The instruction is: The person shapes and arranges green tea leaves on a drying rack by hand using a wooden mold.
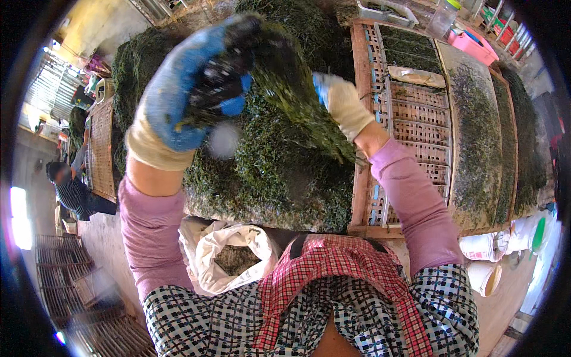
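My left hand [196, 85], in a blue-coated glove with dark, wet fingers, grips a bunch of dark green seaweed-like strands [290, 85] above the heap. The bunch hangs down to the right, blurred by motion. My right hand [341, 100], in a cream and blue glove, is at the bunch's right side; its fingertips are hidden, so its grip is unclear. Below both hands spreads a large heap of the same green strands [276, 183]. To the right lies a wooden-framed slatted rack [419, 107], with strands filling its far sections and a pale bar [417, 76] across it.
An open white sack [241, 272] stands at the heap's near edge. Beyond the rack are a pink basin [473, 47], a clear jar [443, 20] and a grey tub [388, 13]. Another person [78, 189] works at a woven panel [101, 147] on the left.
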`<move>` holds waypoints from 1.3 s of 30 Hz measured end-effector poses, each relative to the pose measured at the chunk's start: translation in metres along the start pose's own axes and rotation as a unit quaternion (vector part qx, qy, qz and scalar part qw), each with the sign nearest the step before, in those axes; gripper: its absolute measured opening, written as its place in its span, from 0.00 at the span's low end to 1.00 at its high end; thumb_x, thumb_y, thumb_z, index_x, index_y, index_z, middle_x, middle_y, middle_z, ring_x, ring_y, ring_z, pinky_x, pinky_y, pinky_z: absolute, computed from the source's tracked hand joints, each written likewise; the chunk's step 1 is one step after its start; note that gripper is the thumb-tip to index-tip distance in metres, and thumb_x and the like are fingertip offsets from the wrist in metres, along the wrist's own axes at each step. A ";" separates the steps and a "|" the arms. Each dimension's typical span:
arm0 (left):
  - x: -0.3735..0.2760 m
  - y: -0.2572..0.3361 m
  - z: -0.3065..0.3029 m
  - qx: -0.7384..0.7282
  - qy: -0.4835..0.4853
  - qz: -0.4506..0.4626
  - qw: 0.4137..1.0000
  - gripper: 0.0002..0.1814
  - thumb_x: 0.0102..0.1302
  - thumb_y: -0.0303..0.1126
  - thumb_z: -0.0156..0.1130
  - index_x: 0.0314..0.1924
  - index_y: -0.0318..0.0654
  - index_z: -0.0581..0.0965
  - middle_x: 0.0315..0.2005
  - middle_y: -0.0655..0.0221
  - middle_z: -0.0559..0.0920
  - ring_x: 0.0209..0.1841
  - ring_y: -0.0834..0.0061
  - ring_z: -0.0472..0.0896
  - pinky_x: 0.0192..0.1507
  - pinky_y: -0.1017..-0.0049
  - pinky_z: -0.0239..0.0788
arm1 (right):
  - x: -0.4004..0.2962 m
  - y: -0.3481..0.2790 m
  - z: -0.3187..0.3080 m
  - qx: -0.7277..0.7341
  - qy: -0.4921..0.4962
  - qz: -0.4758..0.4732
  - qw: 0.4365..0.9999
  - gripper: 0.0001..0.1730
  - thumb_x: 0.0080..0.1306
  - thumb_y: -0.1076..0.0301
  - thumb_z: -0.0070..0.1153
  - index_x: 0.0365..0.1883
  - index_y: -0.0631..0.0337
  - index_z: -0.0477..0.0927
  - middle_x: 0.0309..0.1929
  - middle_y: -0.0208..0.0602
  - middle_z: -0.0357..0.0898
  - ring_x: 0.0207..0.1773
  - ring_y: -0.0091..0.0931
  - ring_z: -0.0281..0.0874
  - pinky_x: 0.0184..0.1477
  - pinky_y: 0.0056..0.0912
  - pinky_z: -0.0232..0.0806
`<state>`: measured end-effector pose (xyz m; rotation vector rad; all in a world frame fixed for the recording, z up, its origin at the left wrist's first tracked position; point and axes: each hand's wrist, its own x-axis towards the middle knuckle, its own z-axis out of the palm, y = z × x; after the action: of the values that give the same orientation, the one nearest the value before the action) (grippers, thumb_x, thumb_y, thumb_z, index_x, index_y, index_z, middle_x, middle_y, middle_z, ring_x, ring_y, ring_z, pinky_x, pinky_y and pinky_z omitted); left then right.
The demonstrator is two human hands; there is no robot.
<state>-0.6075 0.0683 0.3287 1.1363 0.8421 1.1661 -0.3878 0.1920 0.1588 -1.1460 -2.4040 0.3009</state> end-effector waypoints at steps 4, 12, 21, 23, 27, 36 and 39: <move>-0.008 0.039 0.003 0.084 -0.025 0.045 0.995 0.27 0.72 0.46 0.55 0.64 0.37 0.71 0.40 0.63 0.81 0.32 0.76 0.77 0.27 0.78 0.69 | -0.048 0.074 0.102 -0.100 -0.207 0.044 0.972 0.11 0.66 0.69 0.54 0.47 0.58 0.79 0.39 0.47 0.84 0.44 0.39 0.85 0.42 0.43 0.78; 0.011 0.042 -0.005 0.520 -0.123 -0.030 0.845 0.25 0.70 0.45 0.58 0.59 0.36 0.73 0.37 0.66 0.81 0.31 0.80 0.76 0.27 0.80 0.68 | -0.022 0.078 0.032 0.563 0.059 0.026 0.824 0.20 0.69 0.64 0.61 0.56 0.60 0.78 0.47 0.32 0.84 0.48 0.22 0.78 0.52 0.26 0.72; 0.044 0.046 0.025 0.591 -0.167 -0.034 0.788 0.23 0.68 0.45 0.62 0.54 0.34 0.75 0.33 0.70 0.81 0.29 0.84 0.75 0.26 0.82 0.67 | -0.036 0.021 -0.045 0.672 -0.094 -0.177 0.713 0.28 0.74 0.69 0.50 0.72 0.61 0.64 0.62 0.29 0.73 0.51 0.17 0.70 0.52 0.21 0.65; 0.053 0.046 0.031 0.599 -0.178 -0.032 0.780 0.23 0.68 0.45 0.63 0.53 0.34 0.75 0.32 0.71 0.81 0.29 0.85 0.75 0.26 0.83 0.67 | -0.067 0.021 -0.028 0.708 -0.171 -0.130 0.673 0.29 0.75 0.67 0.50 0.72 0.63 0.63 0.65 0.33 0.72 0.57 0.21 0.70 0.59 0.25 0.63; 0.069 0.046 0.046 0.606 -0.195 -0.034 0.770 0.22 0.67 0.45 0.64 0.51 0.34 0.76 0.30 0.72 0.81 0.28 0.87 0.74 0.26 0.84 0.66 | -0.104 0.040 -0.014 0.779 -0.291 -0.039 0.554 0.31 0.74 0.61 0.51 0.72 0.67 0.62 0.67 0.40 0.70 0.64 0.25 0.70 0.67 0.29 0.61; 0.130 -0.054 0.066 0.336 -0.329 -0.013 0.882 0.21 0.65 0.44 0.68 0.46 0.32 0.79 0.27 0.76 0.80 0.27 0.91 0.73 0.26 0.86 0.65 | -0.153 0.166 -0.166 0.552 -0.162 -0.004 0.818 0.39 0.72 0.46 0.52 0.69 0.70 0.64 0.51 0.38 0.77 0.43 0.19 0.75 0.44 0.17 0.67; 0.181 -0.115 0.100 0.052 -0.403 -0.145 0.902 0.27 0.69 0.45 0.64 0.56 0.30 0.71 0.37 0.68 0.79 0.35 0.84 0.76 0.32 0.83 0.69 | -0.177 0.239 -0.260 0.426 -0.118 0.110 0.890 0.41 0.69 0.46 0.57 0.70 0.66 0.62 0.61 0.37 0.72 0.53 0.25 0.75 0.53 0.22 0.66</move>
<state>-0.4433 0.2208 0.2520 1.3709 0.3971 0.3279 -0.0011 0.2052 0.2401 -0.9638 -1.9232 1.4679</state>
